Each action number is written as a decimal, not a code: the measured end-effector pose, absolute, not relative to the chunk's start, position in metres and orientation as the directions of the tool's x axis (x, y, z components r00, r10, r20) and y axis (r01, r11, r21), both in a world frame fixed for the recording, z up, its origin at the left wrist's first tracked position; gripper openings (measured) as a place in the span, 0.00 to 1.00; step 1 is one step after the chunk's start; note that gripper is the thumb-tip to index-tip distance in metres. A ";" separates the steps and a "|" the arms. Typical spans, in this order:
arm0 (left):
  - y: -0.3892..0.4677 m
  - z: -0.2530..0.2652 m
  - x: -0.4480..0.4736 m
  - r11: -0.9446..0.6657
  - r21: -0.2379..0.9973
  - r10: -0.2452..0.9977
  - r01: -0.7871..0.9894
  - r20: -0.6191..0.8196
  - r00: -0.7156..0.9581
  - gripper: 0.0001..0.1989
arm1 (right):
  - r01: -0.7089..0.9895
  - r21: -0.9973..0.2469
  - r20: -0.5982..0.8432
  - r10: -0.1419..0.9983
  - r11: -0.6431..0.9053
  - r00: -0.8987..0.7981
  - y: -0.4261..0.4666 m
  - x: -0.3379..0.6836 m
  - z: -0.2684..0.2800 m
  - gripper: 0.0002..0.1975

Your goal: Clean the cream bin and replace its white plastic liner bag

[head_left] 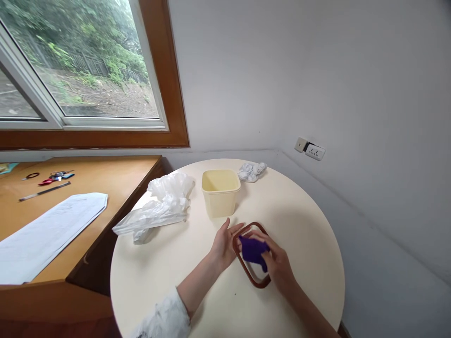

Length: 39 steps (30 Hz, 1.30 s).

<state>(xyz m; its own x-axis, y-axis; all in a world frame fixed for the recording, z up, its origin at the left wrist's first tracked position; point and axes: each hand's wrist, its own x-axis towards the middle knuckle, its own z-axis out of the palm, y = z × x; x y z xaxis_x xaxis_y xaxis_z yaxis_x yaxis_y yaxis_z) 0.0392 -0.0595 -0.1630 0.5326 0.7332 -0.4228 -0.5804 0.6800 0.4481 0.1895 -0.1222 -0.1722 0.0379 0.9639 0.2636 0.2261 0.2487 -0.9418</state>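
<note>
Round cream table (310,225) by a white wall. On it: open cream plastic container (220,192), crumpled clear plastic bags (158,209) to its left, crumpled white paper (252,171) at the far edge. Beside it, a wooden desk (116,183) with white paper sheets (49,230), pen (44,191), keys (56,177). Wood-framed window (176,94) above; wall socket (314,151) at right.

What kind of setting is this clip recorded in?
Probably a room in a home or small office: a round table in a corner, a wooden desk with papers under a wood-framed window, and a wall socket.
</note>
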 end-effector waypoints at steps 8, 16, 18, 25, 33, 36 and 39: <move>-0.061 -0.165 0.039 0.668 0.380 0.742 -0.640 -0.409 0.531 0.23 | 0.240 -0.969 0.136 0.939 0.059 0.317 -0.075 0.173 -0.171 0.15; -0.055 -0.159 0.034 0.658 0.326 0.741 -0.679 -0.440 0.507 0.24 | 0.287 -0.923 0.197 0.956 0.256 -0.218 -0.101 0.137 -0.170 0.19; -0.053 -0.160 0.032 0.656 0.365 0.744 -0.660 -0.456 0.488 0.18 | 0.244 -0.919 0.240 0.929 0.311 -0.282 -0.104 0.140 -0.169 0.18; -0.050 -0.175 0.033 0.612 0.504 0.788 -0.610 -0.455 0.415 0.07 | 0.297 -0.809 0.373 0.834 0.506 -0.406 -0.118 0.157 -0.167 0.18; -0.036 -0.176 0.016 0.653 0.445 0.753 -0.613 -0.471 0.460 0.07 | 0.411 -0.575 0.415 0.685 0.708 -0.599 -0.145 0.179 -0.173 0.20; -0.034 -0.173 0.011 0.712 0.410 0.697 -0.570 -0.504 0.509 0.09 | 0.432 -0.453 0.357 0.603 0.779 -0.713 -0.150 0.186 -0.164 0.19; -0.032 -0.171 0.008 0.754 0.387 0.654 -0.531 -0.520 0.550 0.10 | 0.442 -0.316 0.303 0.531 0.840 -0.792 -0.151 0.189 -0.154 0.15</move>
